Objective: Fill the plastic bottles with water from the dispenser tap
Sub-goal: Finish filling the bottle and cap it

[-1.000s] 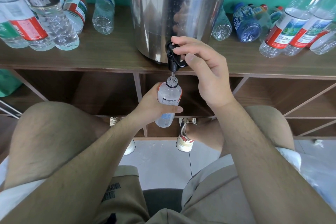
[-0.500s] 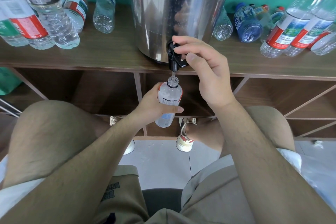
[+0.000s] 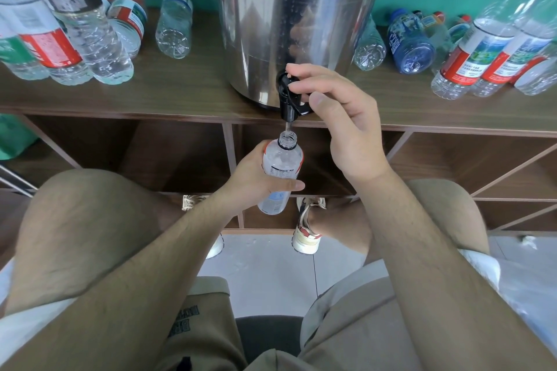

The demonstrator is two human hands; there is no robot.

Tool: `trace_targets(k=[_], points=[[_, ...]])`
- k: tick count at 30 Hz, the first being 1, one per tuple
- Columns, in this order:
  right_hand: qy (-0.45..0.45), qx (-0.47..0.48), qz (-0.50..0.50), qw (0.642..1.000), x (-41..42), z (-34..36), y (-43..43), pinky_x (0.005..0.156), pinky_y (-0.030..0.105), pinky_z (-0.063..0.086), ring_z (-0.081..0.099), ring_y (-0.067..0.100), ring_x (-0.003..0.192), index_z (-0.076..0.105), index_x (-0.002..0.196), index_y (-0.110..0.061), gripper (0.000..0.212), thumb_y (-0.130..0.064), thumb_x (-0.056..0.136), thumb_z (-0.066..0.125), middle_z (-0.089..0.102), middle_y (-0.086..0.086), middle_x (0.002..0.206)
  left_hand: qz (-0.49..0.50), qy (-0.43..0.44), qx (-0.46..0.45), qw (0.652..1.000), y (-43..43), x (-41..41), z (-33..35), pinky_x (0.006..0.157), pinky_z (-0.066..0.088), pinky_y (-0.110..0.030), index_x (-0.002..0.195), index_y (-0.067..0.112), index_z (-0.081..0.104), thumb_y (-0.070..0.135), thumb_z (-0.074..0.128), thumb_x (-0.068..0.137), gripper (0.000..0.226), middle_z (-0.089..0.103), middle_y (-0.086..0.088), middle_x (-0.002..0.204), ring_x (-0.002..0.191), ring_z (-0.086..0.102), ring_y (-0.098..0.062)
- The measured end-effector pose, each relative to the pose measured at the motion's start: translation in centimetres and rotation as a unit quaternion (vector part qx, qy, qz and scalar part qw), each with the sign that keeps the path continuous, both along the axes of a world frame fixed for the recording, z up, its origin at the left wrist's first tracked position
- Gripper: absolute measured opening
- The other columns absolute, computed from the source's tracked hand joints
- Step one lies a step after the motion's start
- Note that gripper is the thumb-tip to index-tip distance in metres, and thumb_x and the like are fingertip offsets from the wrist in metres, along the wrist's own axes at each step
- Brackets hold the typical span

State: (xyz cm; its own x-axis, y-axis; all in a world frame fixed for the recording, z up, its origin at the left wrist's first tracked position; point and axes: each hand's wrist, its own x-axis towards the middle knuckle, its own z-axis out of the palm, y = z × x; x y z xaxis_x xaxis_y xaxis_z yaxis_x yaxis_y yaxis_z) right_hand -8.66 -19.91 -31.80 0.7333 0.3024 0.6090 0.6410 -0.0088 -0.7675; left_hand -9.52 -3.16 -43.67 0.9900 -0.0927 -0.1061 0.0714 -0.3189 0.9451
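A steel water dispenser [image 3: 289, 18] stands on the wooden shelf top [image 3: 180, 96], its black tap [image 3: 287, 98] hanging over the front edge. My right hand [image 3: 340, 117] pinches the tap lever between fingers and thumb. A thin stream of water falls from the spout into an uncapped clear plastic bottle [image 3: 281, 163] with a red and white label. My left hand [image 3: 256, 178] grips that bottle around its middle, holding it upright with the mouth directly under the spout.
Several capped bottles stand at the shelf's left end [image 3: 75, 36] and right end [image 3: 476, 57]. More bottles lie on their sides behind, near the green wall [image 3: 173, 30]. Open wooden cubbies [image 3: 168, 153] sit below. My knees and shoes are over the tiled floor [image 3: 265, 268].
Nothing has visibly moved; both hands keep their hold while water runs into the bottle.
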Motion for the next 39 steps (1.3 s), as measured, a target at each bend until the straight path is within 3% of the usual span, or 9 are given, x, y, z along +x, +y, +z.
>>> trace_targets(k=[7, 10, 15, 20, 23, 29, 31, 35, 39], points=[[0.004, -0.006, -0.008, 1.0, -0.1, 0.1, 0.0, 0.107, 0.037, 0.048, 0.061, 0.032, 0.13, 0.068, 0.118, 0.003, 0.029, 0.009, 0.1, 0.047, 0.064, 0.024, 0.135, -0.007, -0.003, 0.0, 1.0, 0.1, -0.1, 0.2, 0.058, 0.043, 0.003, 0.104, 0.074, 0.044, 0.058, 0.094, 0.058, 0.069, 0.059, 0.041, 0.11, 0.102, 0.054, 0.023], [0.006, -0.009, -0.008, 1.0, -0.2, 0.1, 0.1, 0.108, 0.037, 0.048, 0.061, 0.032, 0.13, 0.068, 0.117, 0.005, 0.028, 0.009, 0.1, 0.047, 0.064, 0.024, 0.135, -0.004, -0.006, 0.013, 1.0, 0.1, 0.0, 0.1, 0.058, 0.045, -0.003, 0.11, 0.066, 0.045, 0.057, 0.094, 0.06, 0.071, 0.057, 0.043, 0.111, 0.102, 0.053, 0.024], [0.001, -0.029, 0.034, 0.999, -0.1, 0.3, -0.6, 0.11, 0.04, 0.046, 0.057, 0.031, 0.134, 0.064, 0.124, 0.006, 0.034, 0.01, 0.095, 0.048, 0.059, 0.025, 0.14, -0.003, -0.006, 0.026, 1.0, 0.2, 0.1, -0.2, 0.07, 0.04, -0.008, 0.111, 0.063, 0.044, 0.054, 0.094, 0.065, 0.069, 0.054, 0.047, 0.11, 0.101, 0.05, 0.028], [0.028, -0.07, 0.105, 0.992, 0.3, 1.1, -1.6, 0.11, 0.034, 0.042, 0.052, 0.025, 0.137, 0.056, 0.133, 0.01, 0.039, 0.014, 0.094, 0.053, 0.05, 0.029, 0.15, -0.005, -0.004, 0.024, 1.0, 0.2, 0.0, 0.1, 0.06, 0.044, -0.003, 0.112, 0.06, 0.045, 0.052, 0.094, 0.066, 0.068, 0.055, 0.047, 0.108, 0.1, 0.051, 0.028], [0.055, -0.092, 0.13, 0.986, 0.4, 1.6, -2.3, 0.111, 0.033, 0.044, 0.049, 0.021, 0.144, 0.053, 0.138, 0.004, 0.04, 0.008, 0.099, 0.056, 0.049, 0.022, 0.154, -0.005, -0.005, 0.014, 1.0, 0.2, 0.0, 0.1, 0.056, 0.043, 0.002, 0.112, 0.059, 0.046, 0.049, 0.095, 0.066, 0.068, 0.056, 0.045, 0.108, 0.102, 0.051, 0.027], [0.074, -0.11, 0.14, 0.981, 0.5, 1.9, -2.8, 0.122, 0.037, 0.037, 0.042, 0.026, 0.152, 0.055, 0.137, -0.007, 0.039, 0.005, 0.099, 0.056, 0.048, 0.016, 0.157, -0.007, 0.003, 0.025, 1.0, 0.2, 0.1, 0.0, 0.073, 0.04, -0.008, 0.113, 0.058, 0.045, 0.049, 0.094, 0.069, 0.067, 0.054, 0.047, 0.107, 0.1, 0.05, 0.028], [0.069, -0.115, 0.135, 0.982, 0.5, 1.9, -2.7, 0.123, 0.037, 0.036, 0.042, 0.026, 0.152, 0.055, 0.136, -0.009, 0.04, 0.005, 0.099, 0.055, 0.048, 0.017, 0.156, -0.007, 0.004, 0.029, 1.0, 0.3, 0.1, 0.0, 0.072, 0.04, -0.007, 0.114, 0.057, 0.045, 0.048, 0.094, 0.069, 0.067, 0.055, 0.046, 0.107, 0.1, 0.052, 0.025], [0.062, -0.125, 0.128, 0.982, 0.5, 1.8, -2.7, 0.124, 0.035, 0.035, 0.043, 0.023, 0.151, 0.058, 0.134, -0.009, 0.038, 0.007, 0.101, 0.054, 0.048, 0.014, 0.156, 0.001, 0.002, 0.025, 1.0, 0.2, 0.1, -0.2, 0.075, 0.043, -0.009, 0.121, 0.052, 0.047, 0.045, 0.096, 0.068, 0.072, 0.063, 0.028, 0.109, 0.103, 0.062, 0.003], [0.054, -0.13, 0.124, 0.982, 0.5, 1.8, -2.7, 0.125, 0.037, 0.033, 0.043, 0.025, 0.152, 0.057, 0.134, -0.008, 0.036, 0.007, 0.101, 0.053, 0.047, 0.016, 0.156, -0.002, 0.008, 0.026, 1.0, 0.2, 0.1, -0.1, 0.067, 0.042, -0.003, 0.117, 0.054, 0.047, 0.044, 0.096, 0.068, 0.07, 0.061, 0.031, 0.106, 0.1, 0.059, 0.014]])
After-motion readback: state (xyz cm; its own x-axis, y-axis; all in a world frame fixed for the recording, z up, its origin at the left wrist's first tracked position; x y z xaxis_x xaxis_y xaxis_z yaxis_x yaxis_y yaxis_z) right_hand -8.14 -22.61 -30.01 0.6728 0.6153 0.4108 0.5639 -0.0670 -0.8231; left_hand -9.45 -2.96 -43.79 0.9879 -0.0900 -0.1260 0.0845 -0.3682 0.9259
